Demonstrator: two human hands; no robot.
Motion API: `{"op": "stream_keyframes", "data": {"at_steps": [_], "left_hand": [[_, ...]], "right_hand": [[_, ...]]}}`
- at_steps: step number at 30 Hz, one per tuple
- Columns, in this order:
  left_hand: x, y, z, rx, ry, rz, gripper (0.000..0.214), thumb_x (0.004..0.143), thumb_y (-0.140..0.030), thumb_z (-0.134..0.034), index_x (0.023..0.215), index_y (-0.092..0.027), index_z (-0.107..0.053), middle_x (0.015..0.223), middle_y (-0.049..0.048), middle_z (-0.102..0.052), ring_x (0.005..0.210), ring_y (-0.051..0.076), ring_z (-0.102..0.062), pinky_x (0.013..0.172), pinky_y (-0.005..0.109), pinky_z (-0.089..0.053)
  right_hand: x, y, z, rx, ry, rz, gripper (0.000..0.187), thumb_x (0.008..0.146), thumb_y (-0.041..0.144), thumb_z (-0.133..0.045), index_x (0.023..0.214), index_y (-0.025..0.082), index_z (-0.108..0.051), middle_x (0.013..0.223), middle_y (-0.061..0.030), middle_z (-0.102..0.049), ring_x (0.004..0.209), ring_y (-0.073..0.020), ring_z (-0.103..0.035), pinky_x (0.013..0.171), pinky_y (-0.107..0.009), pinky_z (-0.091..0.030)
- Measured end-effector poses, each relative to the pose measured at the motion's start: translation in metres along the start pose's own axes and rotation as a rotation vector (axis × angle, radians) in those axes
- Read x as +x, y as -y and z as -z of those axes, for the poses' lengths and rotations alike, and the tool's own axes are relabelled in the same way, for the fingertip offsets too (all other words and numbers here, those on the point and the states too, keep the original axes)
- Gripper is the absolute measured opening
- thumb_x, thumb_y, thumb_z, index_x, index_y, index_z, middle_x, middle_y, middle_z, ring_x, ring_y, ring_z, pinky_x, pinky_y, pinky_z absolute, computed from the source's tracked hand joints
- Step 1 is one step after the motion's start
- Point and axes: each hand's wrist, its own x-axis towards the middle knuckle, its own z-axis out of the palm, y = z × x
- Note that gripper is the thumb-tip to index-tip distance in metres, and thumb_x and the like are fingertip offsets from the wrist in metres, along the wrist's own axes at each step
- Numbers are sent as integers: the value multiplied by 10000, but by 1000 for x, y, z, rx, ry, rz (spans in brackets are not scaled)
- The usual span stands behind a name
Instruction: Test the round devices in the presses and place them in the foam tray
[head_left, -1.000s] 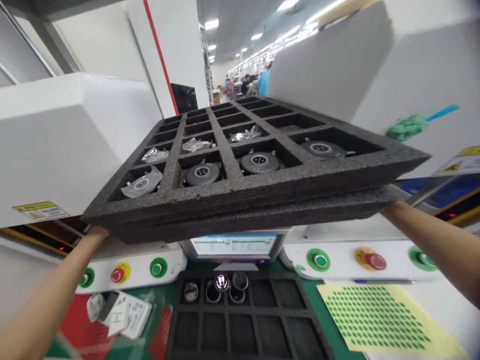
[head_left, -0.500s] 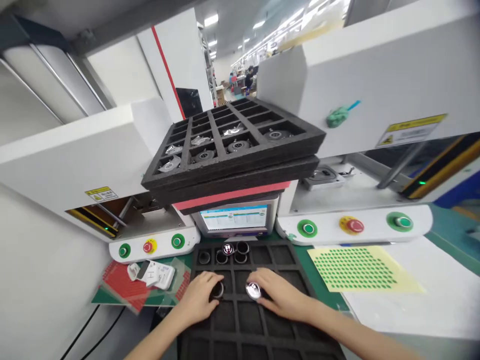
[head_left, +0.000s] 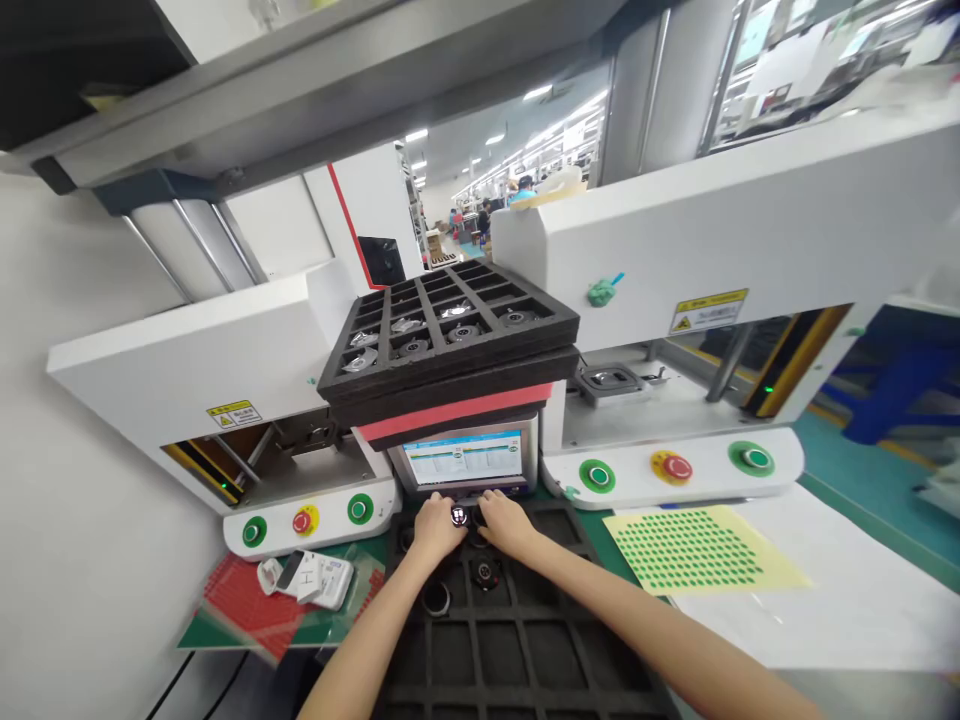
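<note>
My left hand (head_left: 437,528) is at the far row of a black foam tray (head_left: 517,612), finger and thumb curled around a shiny round watch body (head_left: 459,516). Beside it, my right hand (head_left: 505,522) has its fingers bent over a dark round watch body (head_left: 478,535), mostly covered by them. Nearer to me, one watch body (head_left: 436,599) with a pale rim sits in a left cell. Another dark watch body (head_left: 485,572), with small dots in its middle, lies in the cell to its upper right.
Stacked foam trays (head_left: 450,372) holding more round parts stand before a monitor (head_left: 466,458). White press machines with green buttons (head_left: 598,476) and red buttons (head_left: 677,468) flank them. A yellow sheet of green stickers (head_left: 697,548) lies right; red sheets (head_left: 251,605) lie left.
Both hands have moved forward to the tray's far row. The watch bodies they held now sit released in two nearer cells. The camera view has shifted.
</note>
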Motion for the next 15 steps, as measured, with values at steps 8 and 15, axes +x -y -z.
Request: {"op": "stream_keyframes", "data": {"at_steps": [8,15], "left_hand": [[-30,23,19,-102,-69,-96,280,881,-343,-645,1082,-148,-632,1121,78,-644,1020,222,-619,906,443,-506],[-33,164,115,-99,-300,162,241,876,-302,-650,1071,-161,-642,1145,84,-643,1071,240,-602,960,469,-473]], "right_hand": [[-32,-12,20,23,-77,88,264,892,225,-635,1141,144,-601,1167,-97,-620,1099,-251,-591,944,-461,-505],[-142,-102,13,117,-469,222,436,825,341,-561,1256,370,-502,1102,-71,-682,933,-315,-703,706,-455,-651]]}}
